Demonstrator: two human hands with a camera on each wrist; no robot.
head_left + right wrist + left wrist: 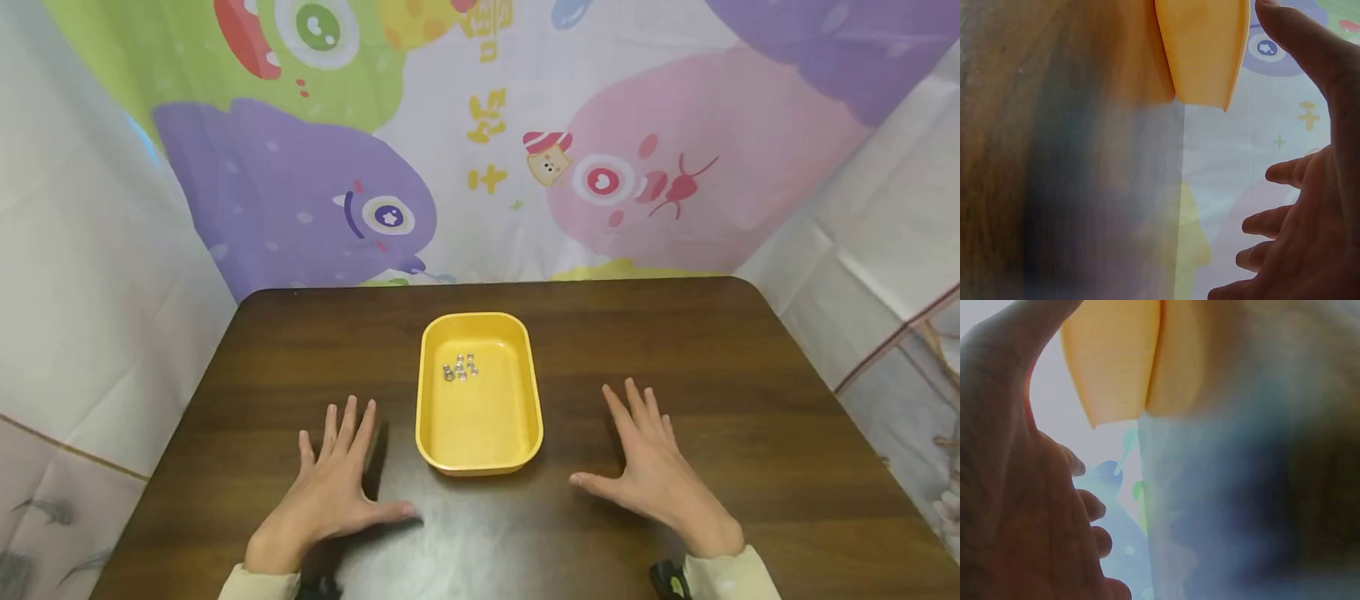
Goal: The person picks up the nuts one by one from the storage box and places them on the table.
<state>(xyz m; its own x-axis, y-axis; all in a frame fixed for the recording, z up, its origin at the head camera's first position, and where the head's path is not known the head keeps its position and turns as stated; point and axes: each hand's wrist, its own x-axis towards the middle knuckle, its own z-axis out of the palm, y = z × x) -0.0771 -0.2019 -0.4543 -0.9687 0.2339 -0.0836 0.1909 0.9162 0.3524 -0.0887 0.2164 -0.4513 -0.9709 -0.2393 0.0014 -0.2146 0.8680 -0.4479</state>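
Note:
A yellow rectangular tray [480,433] with rounded corners stands in the middle of the table. Several small shiny metal nuts [461,368] lie clustered in its far left part. To the left of the tray is my left hand [330,492], fingers spread and pointing forward, thumb stretched toward the tray. On the other side my right hand [652,467] is spread in the same way, apart from the tray. Both hands hold nothing. The tray's outer wall shows in the left wrist view [1113,362] and in the right wrist view [1207,56].
The dark brown wooden table [337,333] has rounded far corners. Behind it hangs a curtain [465,233] with cartoon monsters. Pale cloth [97,250] hangs along the left side, and more pale cloth [847,225] along the right.

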